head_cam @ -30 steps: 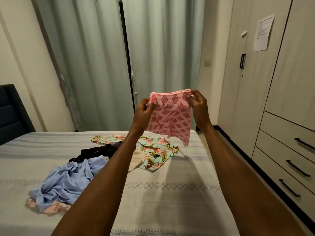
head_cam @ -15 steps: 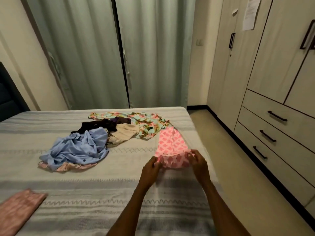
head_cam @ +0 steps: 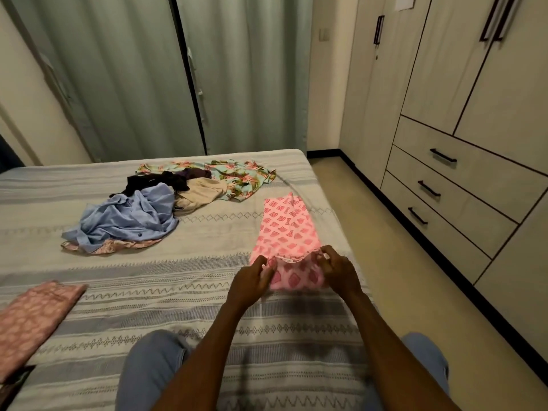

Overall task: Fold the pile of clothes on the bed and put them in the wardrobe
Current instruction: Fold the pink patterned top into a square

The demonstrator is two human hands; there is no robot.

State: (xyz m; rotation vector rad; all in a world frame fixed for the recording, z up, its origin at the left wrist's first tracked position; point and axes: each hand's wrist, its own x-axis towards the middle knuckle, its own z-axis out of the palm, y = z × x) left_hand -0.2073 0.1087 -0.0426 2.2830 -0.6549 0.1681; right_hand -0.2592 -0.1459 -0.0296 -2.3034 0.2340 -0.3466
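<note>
The pink patterned garment [head_cam: 286, 232] lies stretched out flat on the bed [head_cam: 184, 295], near its right edge, with its near end turned up between the two hands. The left hand [head_cam: 252, 281] pinches the left corner of that near end, fingers closed on the cloth. The right hand [head_cam: 339, 271] pinches the right corner, fingers curled shut on the fabric as well. Both grips hold the near hem just above the bedcover, while the far end rests on it.

Further up the bed, well apart from the garment, sits the pile of clothes [head_cam: 166, 203]: a blue shirt, dark pieces, a beige item and a floral print. A folded pink cloth [head_cam: 32, 318] lies at the bed's left near side. The wardrobe [head_cam: 462, 120] stands along the right wall, doors and drawers shut.
</note>
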